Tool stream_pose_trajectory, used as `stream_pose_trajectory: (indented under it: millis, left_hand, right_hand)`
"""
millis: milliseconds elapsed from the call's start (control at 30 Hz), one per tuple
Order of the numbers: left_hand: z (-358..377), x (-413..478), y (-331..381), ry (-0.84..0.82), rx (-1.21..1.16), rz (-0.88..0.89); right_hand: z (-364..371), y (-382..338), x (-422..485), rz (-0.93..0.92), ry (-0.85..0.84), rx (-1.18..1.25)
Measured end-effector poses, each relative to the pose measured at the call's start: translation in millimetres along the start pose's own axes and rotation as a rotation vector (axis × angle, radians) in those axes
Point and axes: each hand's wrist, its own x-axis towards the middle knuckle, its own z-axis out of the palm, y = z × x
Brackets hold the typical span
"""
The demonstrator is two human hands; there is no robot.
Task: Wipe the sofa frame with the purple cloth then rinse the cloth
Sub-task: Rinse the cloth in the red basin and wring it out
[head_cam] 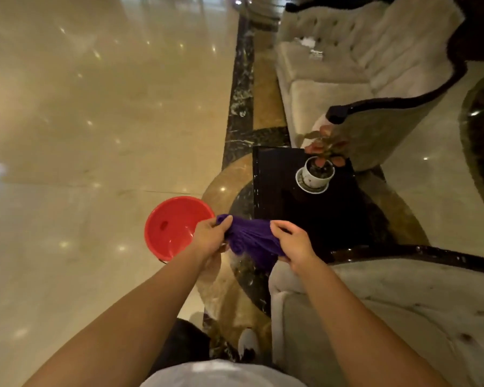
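Note:
A bunched purple cloth (252, 241) is stretched between both hands in the middle of the head view. My left hand (210, 238) grips its left end, just right of a red bucket (173, 227) standing on the floor. My right hand (294, 244) grips the cloth's right end. Below the right hand runs the dark glossy wooden frame (403, 254) of a beige sofa whose cushion (389, 317) fills the lower right. A second beige sofa (347, 65) with a dark curved frame (389, 103) stands farther back at the upper right.
A black side table (291, 219) stands between the two sofas and carries a potted plant (317, 170) in a white pot. Polished marble floor (95, 135) spreads to the left, with a dark inlaid strip (241, 79). My shoe (248, 343) shows near the sofa's front.

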Motion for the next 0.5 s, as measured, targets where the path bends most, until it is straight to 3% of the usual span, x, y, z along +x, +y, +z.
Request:
stream_pose_trajectory:
  millis: [100, 333, 500]
  left_hand:
    - [-44, 37, 10, 0.093, -0.116, -0.022]
    - [-147, 130, 22, 0.197, -0.208, -0.198]
    - [-215, 194, 42, 0.144, -0.102, -0.244]
  right_hand:
    - [48, -28, 36, -0.086, -0.102, -0.211]
    - [166, -64, 98, 0.039, -0.467, -0.306]
    - [245, -72, 147, 0.147, -0.396, -0.361]
